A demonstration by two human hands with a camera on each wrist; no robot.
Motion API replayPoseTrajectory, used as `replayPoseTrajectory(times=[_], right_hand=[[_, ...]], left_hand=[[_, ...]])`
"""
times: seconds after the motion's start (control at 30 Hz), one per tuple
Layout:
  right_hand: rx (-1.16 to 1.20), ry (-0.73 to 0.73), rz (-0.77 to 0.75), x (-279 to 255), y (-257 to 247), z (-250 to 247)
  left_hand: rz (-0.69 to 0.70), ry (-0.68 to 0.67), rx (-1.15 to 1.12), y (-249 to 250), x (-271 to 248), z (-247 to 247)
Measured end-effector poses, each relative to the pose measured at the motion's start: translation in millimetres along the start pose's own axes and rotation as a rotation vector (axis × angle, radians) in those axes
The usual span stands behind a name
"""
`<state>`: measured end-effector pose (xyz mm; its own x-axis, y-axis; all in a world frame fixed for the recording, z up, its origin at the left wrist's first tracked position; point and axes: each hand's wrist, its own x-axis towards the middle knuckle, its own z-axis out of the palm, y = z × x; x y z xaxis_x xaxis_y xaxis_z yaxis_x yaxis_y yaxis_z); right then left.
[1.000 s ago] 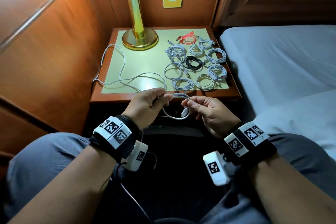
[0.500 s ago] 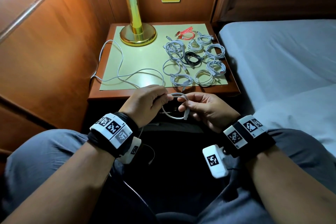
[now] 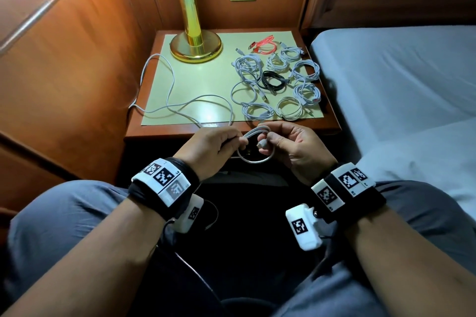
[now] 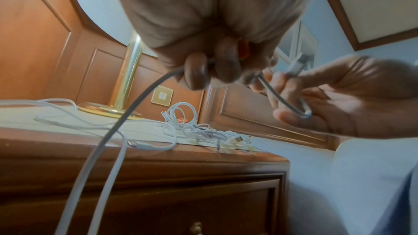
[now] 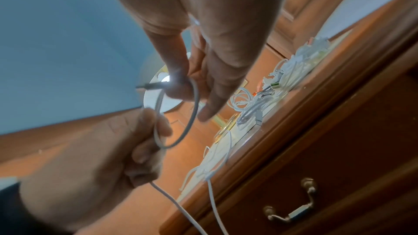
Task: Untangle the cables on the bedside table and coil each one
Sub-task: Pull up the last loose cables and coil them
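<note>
The right hand (image 3: 296,147) pinches the plug end of a white cable (image 3: 253,159) between thumb and forefinger, the other fingers loosely bent beside it. The left hand (image 3: 213,147) has its fingers curled around the same cable, so one small loop hangs between the two hands, just in front of the table (image 3: 144,134) edge. From the left hand the rest of the cable runs up onto the table and lies there in wide, loose curves toward the lamp (image 3: 195,46). On the right part of the table lie the coils (image 3: 288,108), white ones, one black and one red, close together. The cable looks light, thin and soft, with some spring, so I think a loop will open again if it is let go. The best places to hold seem the stiff plug and the point where the turns cross.
</note>
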<state>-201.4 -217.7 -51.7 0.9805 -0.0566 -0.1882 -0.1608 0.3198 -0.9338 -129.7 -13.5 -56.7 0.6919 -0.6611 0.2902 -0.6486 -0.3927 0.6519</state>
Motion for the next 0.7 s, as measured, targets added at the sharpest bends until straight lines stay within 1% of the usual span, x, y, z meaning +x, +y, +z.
replayPoseTrajectory(times=[0.1,0.17,0.23,0.33,0.4,0.43,0.5,0.53,0.6,0.63,0.7], right_hand=[[0.11,-0.075,0.124,-3.1,-8.3,-1.7],[0.132,-0.101,0.147,-1.9,-9.6,-3.3],[0.033,-0.124,0.125,-0.6,-8.6,-3.4],[-0.216,-0.155,0.034,-0.7,-7.1,-2.6],[-0.31,-0.191,0.005,-1.1,-6.9,-3.1],[-0.314,-0.218,0.021,-1.6,-7.3,-2.4],[-0.279,-0.231,0.11,-0.3,-7.1,-2.2],[-0.248,-0.208,0.148,0.2,-6.4,-1.7],[-0.216,-0.17,0.173,0.2,-6.3,0.1],[-0.227,-0.182,0.182,-0.5,-6.8,1.7],[-0.262,-0.254,0.224,-2.7,-9.7,5.6]], left_hand=[[0.079,0.065,0.126,-0.2,3.8,-6.7],[0.13,0.085,0.182,1.0,6.2,-12.7],[0.167,0.089,0.202,2.5,6.4,-16.3],[0.187,0.085,0.199,4.1,5.2,-18.6],[0.202,0.07,0.221,4.0,5.1,-19.4],[0.206,0.049,0.233,4.0,5.1,-19.0],[0.212,0.004,0.262,5.8,4.4,-16.0],[0.214,-0.012,0.274,7.4,4.2,-14.0],[0.213,-0.031,0.28,9.7,5.1,-11.5],[0.215,-0.036,0.281,10.5,5.9,-10.9],[0.226,-0.052,0.279,11.2,7.5,-10.5]])
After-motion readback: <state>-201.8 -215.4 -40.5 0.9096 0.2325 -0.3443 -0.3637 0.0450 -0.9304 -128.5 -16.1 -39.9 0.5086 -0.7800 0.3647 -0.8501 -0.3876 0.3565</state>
